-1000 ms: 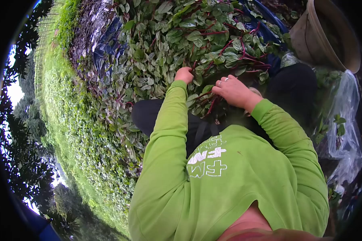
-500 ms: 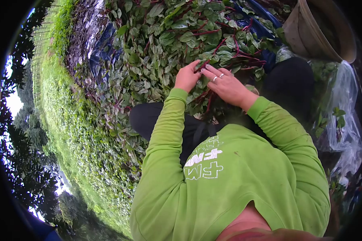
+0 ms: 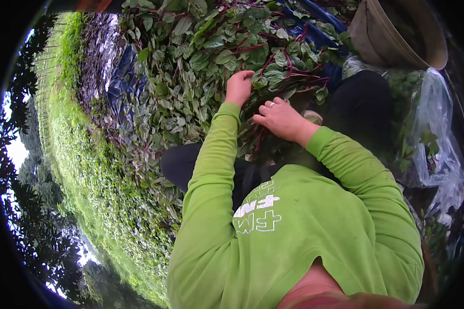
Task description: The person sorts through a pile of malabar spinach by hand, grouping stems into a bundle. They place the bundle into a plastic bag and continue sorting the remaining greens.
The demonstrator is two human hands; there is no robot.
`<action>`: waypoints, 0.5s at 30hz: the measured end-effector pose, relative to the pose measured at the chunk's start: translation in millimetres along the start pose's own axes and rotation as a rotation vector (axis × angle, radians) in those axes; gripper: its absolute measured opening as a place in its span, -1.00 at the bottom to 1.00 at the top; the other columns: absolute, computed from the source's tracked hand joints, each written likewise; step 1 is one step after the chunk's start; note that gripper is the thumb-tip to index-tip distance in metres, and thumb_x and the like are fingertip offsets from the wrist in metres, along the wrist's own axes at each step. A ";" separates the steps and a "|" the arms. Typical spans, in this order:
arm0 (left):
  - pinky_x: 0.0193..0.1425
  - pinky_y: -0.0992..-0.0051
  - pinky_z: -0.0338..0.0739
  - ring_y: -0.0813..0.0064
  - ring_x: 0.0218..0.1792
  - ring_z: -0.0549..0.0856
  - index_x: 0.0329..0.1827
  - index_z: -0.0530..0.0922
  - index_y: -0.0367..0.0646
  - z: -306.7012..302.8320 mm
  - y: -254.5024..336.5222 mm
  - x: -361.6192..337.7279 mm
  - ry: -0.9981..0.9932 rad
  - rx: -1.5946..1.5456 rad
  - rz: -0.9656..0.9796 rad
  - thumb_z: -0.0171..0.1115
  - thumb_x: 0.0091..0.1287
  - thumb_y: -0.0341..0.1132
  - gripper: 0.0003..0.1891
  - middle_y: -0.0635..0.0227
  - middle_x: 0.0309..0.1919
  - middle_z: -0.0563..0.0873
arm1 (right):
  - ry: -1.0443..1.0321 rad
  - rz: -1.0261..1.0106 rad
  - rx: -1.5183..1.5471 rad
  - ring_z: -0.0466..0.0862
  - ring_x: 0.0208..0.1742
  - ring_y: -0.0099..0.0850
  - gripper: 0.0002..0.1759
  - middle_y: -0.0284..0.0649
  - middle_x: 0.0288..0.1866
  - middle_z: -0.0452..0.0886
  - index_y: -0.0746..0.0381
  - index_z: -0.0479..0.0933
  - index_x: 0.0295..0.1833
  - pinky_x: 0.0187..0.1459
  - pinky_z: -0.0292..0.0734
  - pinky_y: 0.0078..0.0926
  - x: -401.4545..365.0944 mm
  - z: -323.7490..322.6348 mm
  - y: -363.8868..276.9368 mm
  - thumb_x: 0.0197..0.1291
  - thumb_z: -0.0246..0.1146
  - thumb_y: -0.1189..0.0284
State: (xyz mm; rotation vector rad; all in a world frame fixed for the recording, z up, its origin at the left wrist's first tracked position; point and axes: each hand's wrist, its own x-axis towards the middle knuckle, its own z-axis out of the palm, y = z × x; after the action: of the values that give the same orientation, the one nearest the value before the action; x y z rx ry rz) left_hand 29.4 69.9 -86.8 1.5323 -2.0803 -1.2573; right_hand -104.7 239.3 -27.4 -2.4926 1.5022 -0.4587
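Note:
Leafy greens with purple-red stems [image 3: 191, 67] lie in a thick heap before me. My left hand [image 3: 239, 88] is closed at the heap's near side, its fingertips against a leafy stem [image 3: 261, 81]. Lower and to the right, my right hand [image 3: 283, 120] has its fingers curled downward and the thumb pointing left. Whatever those fingers hold, if anything, is hidden. Under the right hand, a few red stems [image 3: 259, 141] show between my legs. The two hands are apart.
A large tan bucket [image 3: 368, 36] lies tipped at the upper right. Clear plastic [image 3: 430, 129] hangs beside my right knee [image 3: 363, 103]. Blue sheeting [image 3: 121, 82] shows left of the heap, and more greenery [image 3: 93, 170] stretches down the left side.
My hands have moved apart. The right hand has come down toward me, and its fingers have curled. The left hand stays by the leaves. The whole view has shifted slightly.

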 end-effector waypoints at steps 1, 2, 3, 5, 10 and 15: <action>0.20 0.35 0.64 0.27 0.07 0.80 0.18 0.75 -0.15 13.4 7.3 16.0 -0.001 0.093 0.035 0.26 0.33 -0.42 -0.64 0.11 0.05 0.83 | -0.004 0.031 -0.018 0.66 -0.01 -0.34 -0.86 -0.33 -0.17 0.64 0.05 0.60 -0.08 0.02 0.45 -0.27 -0.9 2.8 0.8 0.28 0.21 0.37; 0.23 0.33 0.64 0.23 0.10 0.80 0.14 0.77 -0.13 25.1 14.3 30.0 0.000 0.186 0.073 0.28 0.33 -0.38 -0.67 0.09 0.03 0.83 | -0.008 0.062 -0.037 0.66 -0.01 -0.33 -0.87 -0.31 -0.17 0.63 0.06 0.61 -0.10 0.01 0.46 -0.26 -1.7 5.2 2.4 0.27 0.21 0.37; 0.23 0.31 0.64 0.21 0.09 0.80 0.12 0.78 -0.11 33.8 19.4 37.8 -0.045 0.322 0.040 0.31 0.31 -0.34 -0.67 0.08 0.02 0.83 | -0.014 0.094 -0.053 0.66 -0.01 -0.32 -0.87 -0.30 -0.17 0.63 0.06 0.61 -0.11 0.00 0.46 -0.25 -2.8 5.6 3.0 0.27 0.21 0.37; 0.24 0.28 0.65 0.16 0.09 0.80 0.08 0.80 -0.07 47.0 29.0 54.3 -0.133 0.597 -0.020 0.37 0.27 -0.27 -0.68 0.07 0.01 0.82 | -0.062 0.104 -0.037 0.66 0.00 -0.30 -0.88 -0.27 -0.18 0.62 0.09 0.62 -0.15 -0.02 0.47 -0.24 -4.9 5.7 8.1 0.26 0.21 0.38; 0.19 0.29 0.66 0.24 0.00 0.82 0.05 0.79 -0.12 30.8 11.0 73.5 -0.200 0.360 -0.040 0.54 0.12 -0.28 -0.61 0.17 -0.05 0.86 | -0.009 0.155 -0.046 0.66 -0.01 -0.28 -0.88 -0.25 -0.17 0.61 0.13 0.63 -0.21 0.00 0.48 -0.23 -5.5 3.6 10.6 0.22 0.22 0.38; 0.03 0.46 0.63 0.52 -0.17 0.74 -0.02 0.68 -0.25 -42.2 17.4 46.3 -0.083 0.167 -0.009 0.45 0.20 -0.44 -0.71 0.35 -0.21 0.80 | 0.079 0.110 0.000 0.65 0.11 -0.21 -0.87 -0.15 -0.04 0.66 0.17 0.62 -0.20 0.14 0.48 -0.16 2.9 4.6 14.6 0.21 0.22 0.38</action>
State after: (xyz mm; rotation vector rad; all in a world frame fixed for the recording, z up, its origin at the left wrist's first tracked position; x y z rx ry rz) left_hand 26.9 10.3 -61.1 1.5837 -2.2852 -1.1961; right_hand -113.8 229.9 -35.9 -2.4028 1.6585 -0.5438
